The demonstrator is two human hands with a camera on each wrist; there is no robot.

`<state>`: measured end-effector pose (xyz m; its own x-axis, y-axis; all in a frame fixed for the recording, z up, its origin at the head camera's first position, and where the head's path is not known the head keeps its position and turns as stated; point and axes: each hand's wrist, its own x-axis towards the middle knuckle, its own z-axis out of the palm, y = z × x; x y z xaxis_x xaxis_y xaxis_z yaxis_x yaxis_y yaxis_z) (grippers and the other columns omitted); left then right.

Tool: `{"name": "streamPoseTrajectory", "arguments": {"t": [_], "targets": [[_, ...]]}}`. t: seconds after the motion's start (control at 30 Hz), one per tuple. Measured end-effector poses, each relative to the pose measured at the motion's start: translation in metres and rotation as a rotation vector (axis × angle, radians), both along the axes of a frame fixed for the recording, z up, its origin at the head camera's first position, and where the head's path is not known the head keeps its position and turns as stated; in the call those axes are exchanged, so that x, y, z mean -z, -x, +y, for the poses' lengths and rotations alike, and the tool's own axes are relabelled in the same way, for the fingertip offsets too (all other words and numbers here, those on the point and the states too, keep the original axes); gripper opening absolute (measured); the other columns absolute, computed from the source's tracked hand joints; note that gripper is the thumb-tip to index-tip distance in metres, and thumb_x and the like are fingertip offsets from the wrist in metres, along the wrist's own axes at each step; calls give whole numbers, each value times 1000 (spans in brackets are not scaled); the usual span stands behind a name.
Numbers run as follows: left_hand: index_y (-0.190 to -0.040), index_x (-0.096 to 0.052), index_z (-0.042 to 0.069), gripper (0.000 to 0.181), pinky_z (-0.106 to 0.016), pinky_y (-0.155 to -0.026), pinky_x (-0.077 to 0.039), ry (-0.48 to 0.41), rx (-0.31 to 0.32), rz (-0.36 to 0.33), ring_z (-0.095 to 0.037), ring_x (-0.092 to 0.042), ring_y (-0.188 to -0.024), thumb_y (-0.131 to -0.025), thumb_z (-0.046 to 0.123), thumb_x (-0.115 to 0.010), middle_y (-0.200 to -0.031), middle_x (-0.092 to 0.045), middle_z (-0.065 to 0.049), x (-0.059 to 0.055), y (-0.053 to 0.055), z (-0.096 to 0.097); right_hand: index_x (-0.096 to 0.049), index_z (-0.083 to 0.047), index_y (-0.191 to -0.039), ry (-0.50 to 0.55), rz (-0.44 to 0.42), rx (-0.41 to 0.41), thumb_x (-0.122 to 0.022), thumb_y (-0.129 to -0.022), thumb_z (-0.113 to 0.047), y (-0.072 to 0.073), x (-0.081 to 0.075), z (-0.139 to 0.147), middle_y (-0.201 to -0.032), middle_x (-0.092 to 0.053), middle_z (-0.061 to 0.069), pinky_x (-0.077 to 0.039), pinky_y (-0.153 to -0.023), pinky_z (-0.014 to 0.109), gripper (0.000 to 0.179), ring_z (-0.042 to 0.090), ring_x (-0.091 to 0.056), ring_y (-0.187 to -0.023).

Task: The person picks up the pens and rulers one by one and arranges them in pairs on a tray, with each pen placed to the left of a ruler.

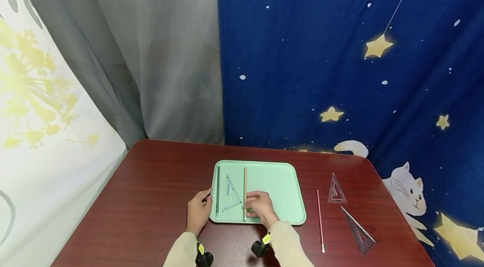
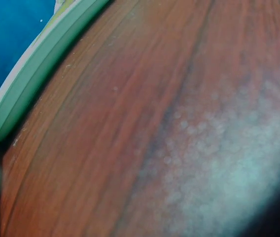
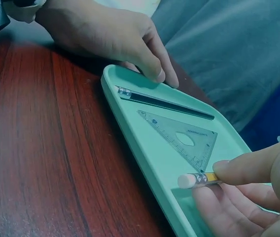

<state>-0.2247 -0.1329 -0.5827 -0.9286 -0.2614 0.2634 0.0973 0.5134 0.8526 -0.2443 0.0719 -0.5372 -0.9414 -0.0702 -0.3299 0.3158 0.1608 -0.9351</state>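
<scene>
My right hand (image 1: 261, 206) pinches a yellow pencil (image 1: 245, 183) near its eraser end, over the light green tray (image 1: 272, 216). In the right wrist view, the thumb and fingers hold the pencil (image 3: 210, 177) just behind its white eraser. My left hand (image 1: 199, 212) grips the tray's left rim with thumb and forefinger. On the tray, a black pencil (image 1: 218, 191) lies along the left side. A clear set square (image 1: 231, 195) lies between the two pencils. The left wrist view shows mostly table and the tray's outer wall (image 2: 31, 84).
Right of the tray, a red pencil (image 1: 320, 221) lies on the brown table (image 1: 159, 183). Beyond it are a small clear set square (image 1: 335, 191) and a larger dark-looking one (image 1: 359, 231). Curtains (image 1: 181, 69) hang behind the table.
</scene>
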Motion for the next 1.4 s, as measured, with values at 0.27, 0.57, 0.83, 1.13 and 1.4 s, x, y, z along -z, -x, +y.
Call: {"name": "streamPoseTrajectory", "arguments": {"t": [0.27, 0.57, 0.83, 1.13, 1.4], "targets": [[-118, -69, 6, 28, -26, -67, -52, 16, -19, -12, -20, -69, -82, -92, 7, -60, -111, -69, -10, -1, -1, -2, -61, 11, -110, -15, 37, -10, -68, -77, 9, 0, 3, -5, -91, -67, 17, -56, -57, 30, 34, 14, -66, -66], [-116, -69, 3, 28, -25, -65, -52, 44, -25, 26, -20, -69, -81, -89, 2, -61, -107, -70, -12, 0, 0, -2, -63, 10, -100, -105, 87, -9, -70, -74, 10, -3, 0, -10, -81, -66, 13, -56, -55, 30, 27, 14, -64, -60], [-116, -69, 3, 28, -21, -59, -45, 27, -6, 35, -5, -58, -64, -90, 3, -61, -108, -69, -13, 1, 1, -1, -61, 9, -95, -196, 136, -28, -70, -73, 11, -4, -4, -13, -77, -64, 13, -56, -55, 30, 24, 16, -64, -61], [-116, -69, 3, 27, -19, -57, -43, 21, -11, 39, 0, -52, -59, -90, 3, -61, -107, -69, -13, 1, 1, 0, -63, 8, -95, -225, 135, -24, -71, -74, 10, -3, -4, -13, -77, -64, 12, -55, -54, 29, 23, 17, -64, -60], [-116, -69, 2, 28, -24, -65, -52, 22, -13, 32, -20, -69, -81, -90, 2, -60, -109, -69, -13, 2, 2, 0, -64, 7, -92, -235, 131, -5, -71, -73, 9, -3, -3, -13, -75, -65, 11, -55, -55, 29, 21, 15, -63, -60]]}}
